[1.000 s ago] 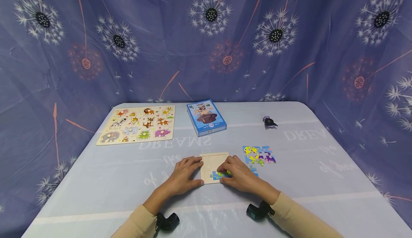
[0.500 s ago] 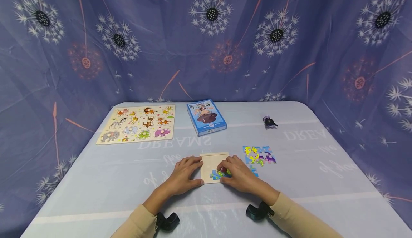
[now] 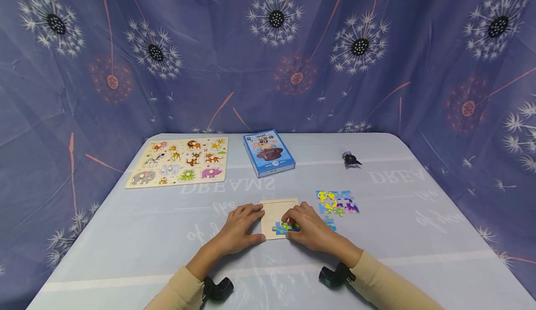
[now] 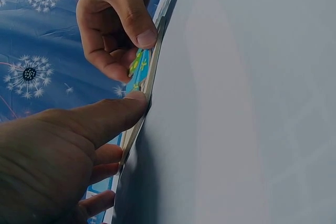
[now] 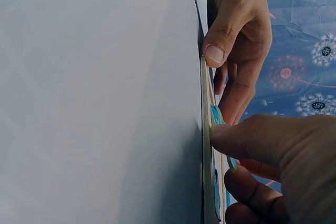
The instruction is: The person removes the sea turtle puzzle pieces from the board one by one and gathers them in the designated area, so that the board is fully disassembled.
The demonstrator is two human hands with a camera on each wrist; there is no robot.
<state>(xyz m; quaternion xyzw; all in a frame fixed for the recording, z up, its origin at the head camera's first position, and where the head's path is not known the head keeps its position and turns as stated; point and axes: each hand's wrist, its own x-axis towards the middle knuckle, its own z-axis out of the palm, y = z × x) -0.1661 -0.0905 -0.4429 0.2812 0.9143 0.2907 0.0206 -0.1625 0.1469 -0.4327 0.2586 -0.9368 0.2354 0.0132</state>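
A small square wooden puzzle tray (image 3: 272,211) lies on the table in front of me. My left hand (image 3: 238,230) rests along its left side, fingers extended, with the thumb (image 4: 137,102) on the near edge. Over the tray's near right part, my right hand (image 3: 311,228) pinches a blue jigsaw piece (image 3: 280,229) with green and yellow marks between thumb and curled fingers. The left wrist view shows that piece (image 4: 140,71) tilted at the tray's edge. Part of it is hidden by the right fingers.
Right of the tray lie joined jigsaw pieces (image 3: 337,203) with yellow and purple pictures, and a blue piece (image 3: 331,223) partly behind the right hand. Farther back are an animal peg board (image 3: 180,161), a blue box (image 3: 270,154) and a small black object (image 3: 351,159).
The right fingers and the jigsaw piece have shifted very slightly left over the tray. The left hand and the tray have stayed in place.
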